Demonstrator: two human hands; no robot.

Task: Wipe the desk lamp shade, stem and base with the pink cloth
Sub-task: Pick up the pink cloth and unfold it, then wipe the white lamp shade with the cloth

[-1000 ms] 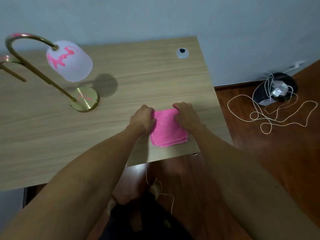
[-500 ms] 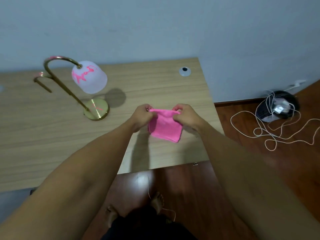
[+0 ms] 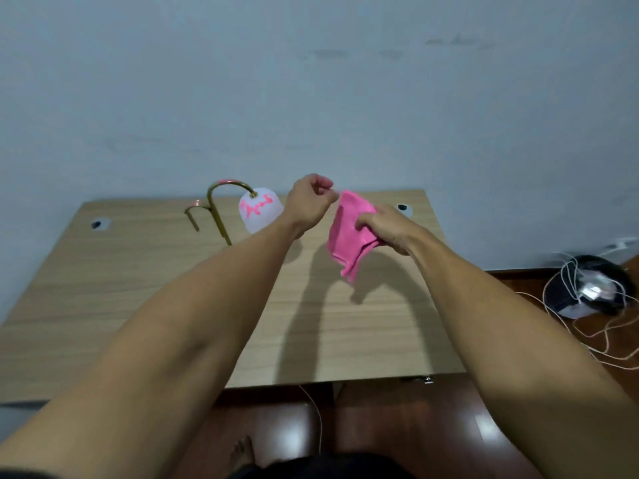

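I had lifted the pink cloth (image 3: 349,233) off the desk (image 3: 345,326); my right hand (image 3: 387,229) gripped it bunched, my left hand (image 3: 309,202) pinched its top corner. The lamp (image 3: 257,210) stood near the desk's back edge, against the wall (image 3: 311,98).

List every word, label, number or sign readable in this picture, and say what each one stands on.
Lamp shade: a pink squiggle that may be script; too blurred to read as letters.
Pink cloth: no label or print visible.
Desk: no text; only two round grommets.
Dark object on the floor: a pale patch, perhaps a label, too small to read.
Nothing legible anywhere.
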